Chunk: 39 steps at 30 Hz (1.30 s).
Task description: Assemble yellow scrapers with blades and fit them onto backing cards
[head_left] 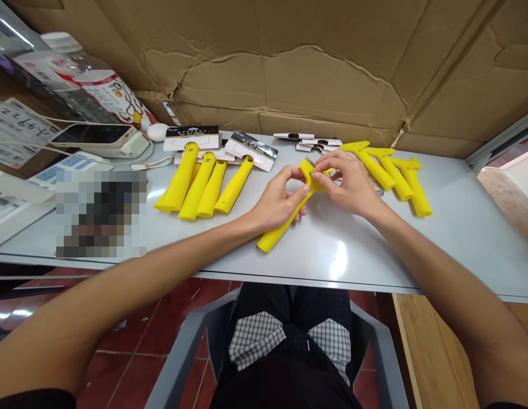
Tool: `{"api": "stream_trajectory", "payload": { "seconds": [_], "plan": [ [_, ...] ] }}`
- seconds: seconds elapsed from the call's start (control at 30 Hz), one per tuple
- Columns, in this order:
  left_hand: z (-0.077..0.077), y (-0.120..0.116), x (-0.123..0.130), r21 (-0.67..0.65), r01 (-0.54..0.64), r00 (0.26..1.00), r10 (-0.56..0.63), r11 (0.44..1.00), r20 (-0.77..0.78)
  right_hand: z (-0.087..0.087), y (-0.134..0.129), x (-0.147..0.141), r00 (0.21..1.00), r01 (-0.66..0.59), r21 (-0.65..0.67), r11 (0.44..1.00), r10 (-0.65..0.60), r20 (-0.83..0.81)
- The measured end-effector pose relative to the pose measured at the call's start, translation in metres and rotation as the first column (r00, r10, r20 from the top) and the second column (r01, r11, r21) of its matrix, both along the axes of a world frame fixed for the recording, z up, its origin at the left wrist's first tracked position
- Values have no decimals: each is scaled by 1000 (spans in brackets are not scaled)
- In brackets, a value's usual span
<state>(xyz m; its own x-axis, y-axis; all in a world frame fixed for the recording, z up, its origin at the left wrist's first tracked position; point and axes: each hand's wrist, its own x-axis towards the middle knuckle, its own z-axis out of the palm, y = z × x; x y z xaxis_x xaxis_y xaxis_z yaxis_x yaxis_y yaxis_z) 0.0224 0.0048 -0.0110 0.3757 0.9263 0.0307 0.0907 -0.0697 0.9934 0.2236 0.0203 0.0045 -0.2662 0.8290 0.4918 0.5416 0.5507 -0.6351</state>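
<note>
My left hand (pixel 277 201) is closed around the upper part of a yellow plastic handle (pixel 277 234), whose wide end points down and left toward the table's front edge. At the handle's top, my right hand (pixel 349 183) pinches with thumb and forefinger, its fingers partly hiding that end. Yellow handles with printed cards (pixel 251 150) lie to the left, one of them (pixel 235 186) nearest my left hand. Beyond my right hand rest several forked yellow pieces (pixel 401 179). More cards (pixel 319 142) lie behind my hands.
A grey-white table (pixel 366 250) holds everything, with cardboard (pixel 289 74) standing behind it. At the left are a bottle (pixel 106 85), a phone (pixel 93 134), a white cable, boxes and a blurred-out item (pixel 106 210). A grey chair (pixel 183 352) is below.
</note>
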Motion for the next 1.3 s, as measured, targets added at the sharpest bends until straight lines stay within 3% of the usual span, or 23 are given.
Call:
{"api": "stream_trajectory", "payload": {
  "seconds": [0.3, 0.43, 0.7, 0.87, 0.97, 1.13, 1.3],
  "plan": [
    [-3, -1, 2, 7, -4, 1000, 4, 1000, -22, -4, -1, -5, 997, 70, -30, 997, -71, -29],
    [-6, 0, 1, 31, 12, 1000, -11, 999, -19, -4, -1, -5, 998, 42, -47, 998, -44, -52],
    [-5, -1, 0, -5, 6, 1000, -6, 1000, -12, -6, -4, -10, 995, 95, 75, 993, -95, -3],
    [-3, 0, 0, -46, 7, 999, -5, 999, 39, -2, -4, -9, 991, 130, 46, 991, -131, 26],
    [1, 3, 1, -129, -50, 991, 65, 990, 114, 11, 2, 9, 987, 131, 32, 991, -133, 93],
    [10, 6, 1, -271, -119, 978, 160, 955, 134, 36, 16, 66, 878, 144, -72, 987, -94, 469],
    [9, 6, 2, -233, -125, 978, 160, 964, 138, 35, 29, 108, 814, 199, -249, 948, -19, 581]
  ]
}}
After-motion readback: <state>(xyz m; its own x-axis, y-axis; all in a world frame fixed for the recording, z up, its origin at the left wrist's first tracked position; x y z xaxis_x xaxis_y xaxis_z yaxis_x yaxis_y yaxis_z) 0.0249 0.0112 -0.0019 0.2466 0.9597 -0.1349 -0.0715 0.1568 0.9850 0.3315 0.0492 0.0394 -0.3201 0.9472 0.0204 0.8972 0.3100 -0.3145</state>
